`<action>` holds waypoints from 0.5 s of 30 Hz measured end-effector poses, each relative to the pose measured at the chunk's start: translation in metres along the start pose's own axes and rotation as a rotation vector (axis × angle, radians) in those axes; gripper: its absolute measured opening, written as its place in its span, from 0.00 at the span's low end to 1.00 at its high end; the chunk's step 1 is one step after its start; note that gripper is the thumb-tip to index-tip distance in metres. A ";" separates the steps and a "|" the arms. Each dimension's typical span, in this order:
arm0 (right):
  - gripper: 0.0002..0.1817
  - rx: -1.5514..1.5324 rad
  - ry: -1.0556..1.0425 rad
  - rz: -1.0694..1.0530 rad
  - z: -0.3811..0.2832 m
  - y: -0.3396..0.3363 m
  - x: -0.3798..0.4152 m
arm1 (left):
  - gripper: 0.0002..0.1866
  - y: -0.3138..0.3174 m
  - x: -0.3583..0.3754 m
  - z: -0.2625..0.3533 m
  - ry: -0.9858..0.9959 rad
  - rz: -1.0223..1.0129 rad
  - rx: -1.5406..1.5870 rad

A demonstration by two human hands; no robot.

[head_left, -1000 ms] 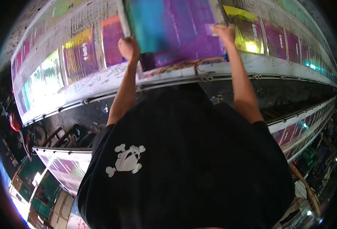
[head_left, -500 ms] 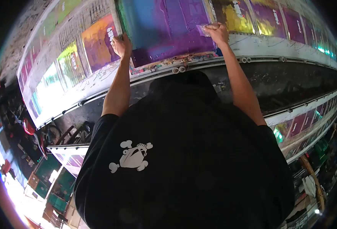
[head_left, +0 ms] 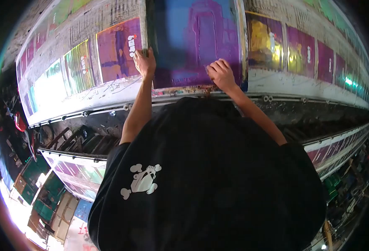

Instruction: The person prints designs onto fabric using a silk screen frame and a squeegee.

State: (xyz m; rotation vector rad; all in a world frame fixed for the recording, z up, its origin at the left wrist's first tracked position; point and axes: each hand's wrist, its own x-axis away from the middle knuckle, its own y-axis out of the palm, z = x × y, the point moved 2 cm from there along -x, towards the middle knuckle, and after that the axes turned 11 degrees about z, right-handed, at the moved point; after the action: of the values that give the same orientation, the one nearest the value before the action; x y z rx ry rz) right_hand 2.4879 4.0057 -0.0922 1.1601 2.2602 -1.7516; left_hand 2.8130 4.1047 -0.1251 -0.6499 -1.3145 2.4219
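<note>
A framed printing screen (head_left: 197,37), smeared blue and purple, lies flat on the long printing table (head_left: 109,94) in front of me. My left hand (head_left: 144,63) grips the screen's left frame edge near its front corner. My right hand (head_left: 221,74) rests with curled fingers on the lower right part of the screen's inked mesh; whether it holds a tool is hidden. My black T-shirt fills the lower half of the view.
Printed purple and yellow sheets (head_left: 119,50) lie in a row along the table on both sides of the screen (head_left: 270,44). A metal rail (head_left: 284,100) runs along the table's front edge. A second table with prints (head_left: 75,175) stands lower left, beside crates (head_left: 46,201).
The screen has come down flat onto the table. My right hand moved from the screen's right frame edge inward onto the mesh; my left hand stays on the left frame.
</note>
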 end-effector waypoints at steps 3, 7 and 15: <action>0.05 0.051 0.005 -0.017 0.046 0.042 -0.061 | 0.24 -0.001 -0.005 0.003 -0.046 -0.021 0.022; 0.05 0.046 0.016 -0.146 0.130 0.053 -0.206 | 0.23 -0.003 -0.004 0.000 -0.037 -0.018 0.054; 0.06 -0.042 0.206 -0.079 0.000 0.010 -0.036 | 0.26 -0.007 -0.004 0.009 -0.060 -0.016 0.039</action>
State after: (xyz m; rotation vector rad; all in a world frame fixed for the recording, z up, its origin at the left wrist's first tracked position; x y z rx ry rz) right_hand 2.5193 3.9878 -0.0840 1.3169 2.4776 -1.6714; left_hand 2.8125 4.1004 -0.1135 -0.5589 -1.2873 2.4647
